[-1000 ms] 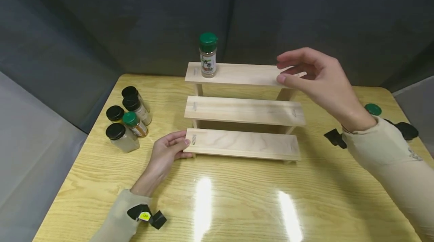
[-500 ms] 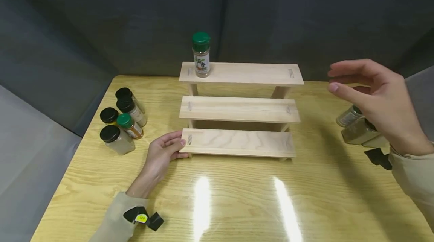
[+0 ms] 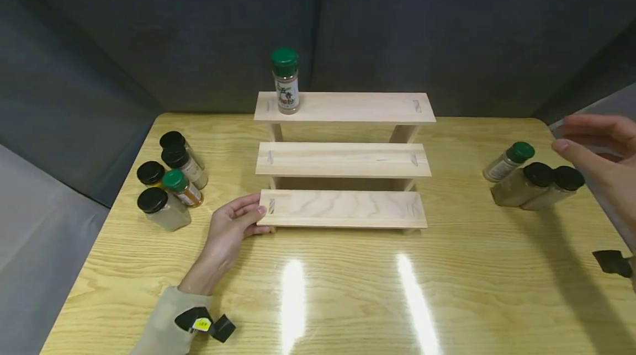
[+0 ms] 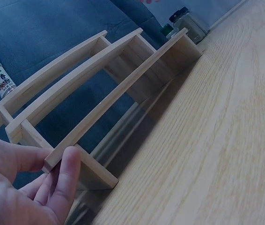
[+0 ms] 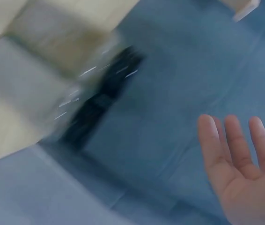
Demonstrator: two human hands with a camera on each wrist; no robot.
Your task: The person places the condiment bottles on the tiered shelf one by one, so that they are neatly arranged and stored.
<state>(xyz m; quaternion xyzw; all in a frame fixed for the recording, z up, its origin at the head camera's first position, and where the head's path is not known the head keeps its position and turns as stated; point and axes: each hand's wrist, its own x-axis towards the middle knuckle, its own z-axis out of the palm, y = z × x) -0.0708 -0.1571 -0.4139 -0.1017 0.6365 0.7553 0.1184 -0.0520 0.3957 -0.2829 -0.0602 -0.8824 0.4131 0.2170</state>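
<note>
Fingers of my left hand (image 3: 229,228) pinch the left end of the bottom step of the three-step wooden rack (image 3: 343,160) at table centre. My right hand (image 3: 603,156), fingers spread and holding nothing, hangs at three o'clock above three lying spice jars (image 3: 534,178). Bare tabletop (image 3: 348,294) spans six o'clock.

R hand (image 3: 603,162) cut by frame edge

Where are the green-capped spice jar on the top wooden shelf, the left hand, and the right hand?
green-capped spice jar (image 3: 286,85): head view, on its label.
left hand (image 3: 229,226): head view, middle of the hand, gripping the bottom shelf's left end.
right hand (image 3: 605,153): head view, on the hand.
</note>
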